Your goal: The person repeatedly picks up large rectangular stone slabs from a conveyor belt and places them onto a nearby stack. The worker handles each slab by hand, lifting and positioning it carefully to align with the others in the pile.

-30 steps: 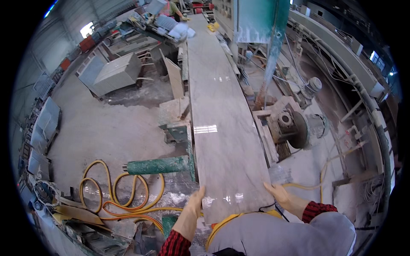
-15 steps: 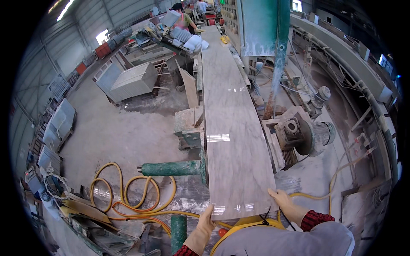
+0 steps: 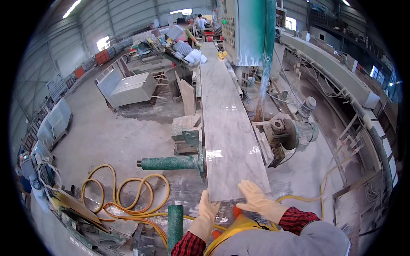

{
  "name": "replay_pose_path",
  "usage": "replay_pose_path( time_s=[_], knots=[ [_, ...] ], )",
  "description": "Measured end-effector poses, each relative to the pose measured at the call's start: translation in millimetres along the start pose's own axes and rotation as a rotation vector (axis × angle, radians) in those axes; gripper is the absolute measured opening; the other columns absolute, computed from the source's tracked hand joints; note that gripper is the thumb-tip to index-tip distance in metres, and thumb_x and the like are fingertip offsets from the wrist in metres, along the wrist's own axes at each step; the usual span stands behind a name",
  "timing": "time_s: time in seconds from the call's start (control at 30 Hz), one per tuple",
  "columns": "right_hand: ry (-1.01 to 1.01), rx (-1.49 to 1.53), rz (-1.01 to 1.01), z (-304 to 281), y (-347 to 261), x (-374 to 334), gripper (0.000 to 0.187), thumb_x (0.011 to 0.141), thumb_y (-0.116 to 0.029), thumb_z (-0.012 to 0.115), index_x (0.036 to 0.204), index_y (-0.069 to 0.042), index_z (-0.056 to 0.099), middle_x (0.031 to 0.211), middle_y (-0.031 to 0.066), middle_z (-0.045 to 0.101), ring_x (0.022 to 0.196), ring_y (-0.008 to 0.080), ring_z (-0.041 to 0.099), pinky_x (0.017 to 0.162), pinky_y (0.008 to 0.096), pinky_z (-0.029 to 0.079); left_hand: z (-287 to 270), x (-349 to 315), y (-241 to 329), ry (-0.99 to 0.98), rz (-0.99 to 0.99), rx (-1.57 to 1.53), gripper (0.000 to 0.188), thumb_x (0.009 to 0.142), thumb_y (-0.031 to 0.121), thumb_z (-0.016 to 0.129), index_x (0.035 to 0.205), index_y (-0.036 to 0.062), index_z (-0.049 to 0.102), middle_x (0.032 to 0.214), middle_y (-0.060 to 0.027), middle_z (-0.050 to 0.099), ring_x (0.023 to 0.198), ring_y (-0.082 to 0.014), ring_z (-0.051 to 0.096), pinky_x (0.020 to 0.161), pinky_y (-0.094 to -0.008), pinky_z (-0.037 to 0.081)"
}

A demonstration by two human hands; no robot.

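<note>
A long grey-veined polished stone slab (image 3: pixel 230 141) runs away from me along a machine bed, its near end close to my body. At its near left corner my left hand (image 3: pixel 206 213), in a cream glove, is closed on the edge; part of the fingers is hidden. My right hand (image 3: pixel 260 200), gloved alike, lies over the near edge with fingers stretched out, their tips on the top face. A yellow apron (image 3: pixel 235 230) shows below the slab. At the far end, a person (image 3: pixel 186 34) has a gloved hand by the stone.
A green roller (image 3: pixel 171 164) sticks out left of the slab; a green post (image 3: pixel 175 224) stands nearer. Yellow hose (image 3: pixel 147 177) coils on the floor. Motors (image 3: pixel 299 134) and a tall green cabinet (image 3: pixel 250 34) flank the right side. Stacked slabs (image 3: pixel 132 89) stand left.
My right hand has left the slab's right edge and moved left onto its near end. The left hand stays at the left corner. The near end sits higher in view.
</note>
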State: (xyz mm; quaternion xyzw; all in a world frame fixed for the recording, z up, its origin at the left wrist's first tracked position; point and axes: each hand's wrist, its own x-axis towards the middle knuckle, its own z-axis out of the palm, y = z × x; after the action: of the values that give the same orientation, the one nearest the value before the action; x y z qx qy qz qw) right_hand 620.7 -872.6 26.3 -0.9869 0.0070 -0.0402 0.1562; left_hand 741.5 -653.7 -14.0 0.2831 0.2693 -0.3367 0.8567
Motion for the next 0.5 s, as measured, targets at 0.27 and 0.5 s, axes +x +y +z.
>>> replay_pose_path(
  time_s=[0.27, 0.5],
  knots=[
    [-0.031, -0.412, -0.184, 29.4, 5.4, 56.1, 0.078, 0.095, -0.022, 0.063, 0.166, -0.003, 0.036, 0.166, 0.0254, 0.040, 0.153, 0.0415, 0.040, 0.127, 0.0573, 0.027, -3.4, 13.6, 0.3, 0.029, 0.070, 0.026, 0.065, 0.106, 0.041, 0.067, 0.160, 0.0098, 0.046, 0.158, -0.0135, 0.053, 0.145, -0.0361, 0.050, 0.123, -0.0535, 0.042],
    [-0.145, -0.511, -0.180, 34.9, 7.3, 65.8, 0.070, 0.103, -0.019, 0.052, 0.168, -0.003, 0.032, 0.170, 0.0236, 0.037, 0.154, 0.0445, 0.036, 0.124, 0.0594, 0.026, -61.1, 5.2, 32.3, 0.134, 0.363, 0.373, 0.045, 0.105, 0.031, 0.071, 0.140, 0.0052, 0.061, 0.130, -0.0142, 0.073, 0.117, -0.0262, 0.071, 0.102, -0.0397, 0.056]
  ],
)
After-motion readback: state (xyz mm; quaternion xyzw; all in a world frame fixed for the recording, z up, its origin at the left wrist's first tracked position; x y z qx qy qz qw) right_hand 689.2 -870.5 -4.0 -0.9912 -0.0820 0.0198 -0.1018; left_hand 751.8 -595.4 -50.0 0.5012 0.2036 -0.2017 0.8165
